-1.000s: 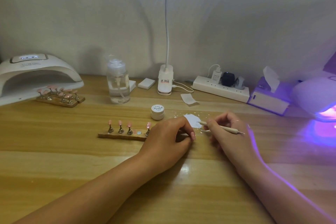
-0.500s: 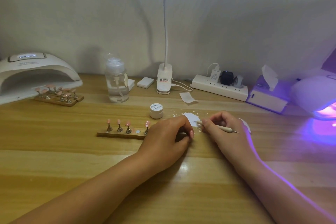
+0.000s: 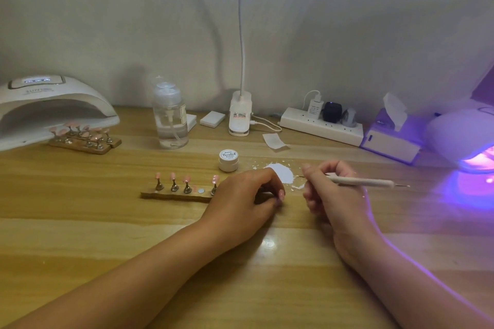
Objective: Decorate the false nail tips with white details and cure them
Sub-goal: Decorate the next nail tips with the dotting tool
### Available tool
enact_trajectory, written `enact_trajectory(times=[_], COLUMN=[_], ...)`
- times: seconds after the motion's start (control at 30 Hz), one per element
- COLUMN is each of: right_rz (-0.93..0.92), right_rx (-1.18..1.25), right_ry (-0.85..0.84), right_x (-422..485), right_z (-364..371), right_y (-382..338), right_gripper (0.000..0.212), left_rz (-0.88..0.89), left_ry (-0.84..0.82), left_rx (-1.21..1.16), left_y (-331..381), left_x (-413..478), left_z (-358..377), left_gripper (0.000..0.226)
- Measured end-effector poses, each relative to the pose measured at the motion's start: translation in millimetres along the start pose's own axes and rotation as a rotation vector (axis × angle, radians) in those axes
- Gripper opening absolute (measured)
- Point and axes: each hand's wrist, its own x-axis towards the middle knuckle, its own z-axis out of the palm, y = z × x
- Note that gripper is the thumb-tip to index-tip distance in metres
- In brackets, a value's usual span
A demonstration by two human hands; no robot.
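At far left of the tabletop (image 3: 80,222), a white nail lamp (image 3: 53,104) w/ a 2nd stand (image 3: 83,141) of pink tips at its mouth. Center-left: wooden holder (image 3: 173,197) w/ four nail tips (image 3: 172,176) upright; paint jar (image 3: 228,160) near its right end. At that end the left hand (image 3: 240,203) rests curled; can't tell if it pinches anything. Next, the right hand (image 3: 334,195) pinches the dotting tool (image 3: 361,182), tip just beside the white patch (image 3: 280,171). Far right: purple-lit lamp (image 3: 459,136).
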Motion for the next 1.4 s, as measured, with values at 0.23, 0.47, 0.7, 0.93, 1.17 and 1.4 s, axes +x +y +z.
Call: enact_trajectory(times=[0.23,0.47,0.7,0.93,1.17,1.4], right_rz=[-0.051,-0.043,-0.049,-0.059,-0.077,-0.245], right_rx=[-0.166,-0.214,-0.241,-0.248,-0.117,-0.193], right_ry=[-0.056,-0.102,-0.11,-0.118,-0.012,0.052], right_x=[-3.6,-2.4,-2.3,-3.3,-2.3,3.2], right_z=[5.2,4.9,5.1,5.9,4.3,0.0], right_y=[1.1,3.7,5.2,3.4,2.7,8.8], right_gripper=[0.036,0.026,0.026,0.023,0.038,0.027], left_rz=[0.012,0.002,0.006,0.006,-0.002,-0.013], left_ry=[0.017,0.012,0.014,0.01,0.008,0.001], left_rx=[0.014,0.016,0.038,0.046,0.039,0.008], left_y=[-0.4,0.0,0.7,0.8,0.5,0.5], left_x=[-0.1,-0.1,-0.3,-0.5,-0.4,-0.2], left_z=[1.0,0.6,0.0,0.1,0.4,0.3], left_gripper=[0.013,0.01,0.009,0.012,0.013,0.012])
